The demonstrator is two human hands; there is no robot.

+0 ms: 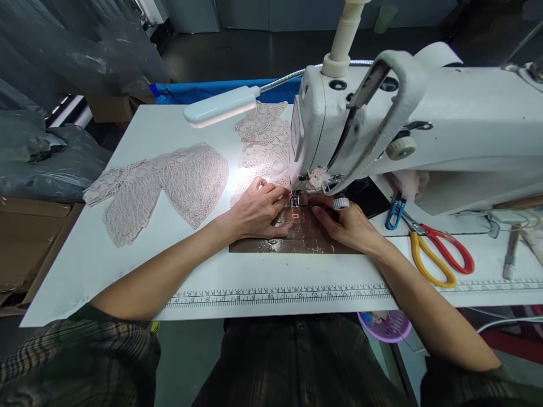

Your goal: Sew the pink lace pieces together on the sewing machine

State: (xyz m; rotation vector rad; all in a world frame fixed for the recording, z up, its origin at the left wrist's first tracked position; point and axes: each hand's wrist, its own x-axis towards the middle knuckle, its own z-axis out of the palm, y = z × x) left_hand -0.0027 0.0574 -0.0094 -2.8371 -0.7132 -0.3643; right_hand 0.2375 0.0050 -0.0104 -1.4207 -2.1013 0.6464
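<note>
A white sewing machine [424,113] stands on a white table [127,265]. My left hand [258,209] rests left of the needle area [296,198], fingers curled and pinched at the presser foot. My right hand [345,223] lies on the right side, fingers bent and pressed down near the foot. Between them lies a brown taped patch [297,240] with a small red mark. What the fingertips pinch is too small to make out. A pale pink lace piece [263,144] runs back from the needle under the lamp.
More pink lace pieces [161,183] lie at the table's left. A gooseneck lamp [220,105] shines over the work. Red and yellow scissors [436,254] and a blue snipper [395,212] lie at the right. A ruler strip [275,295] lines the front edge. Cardboard boxes [29,237] stand left.
</note>
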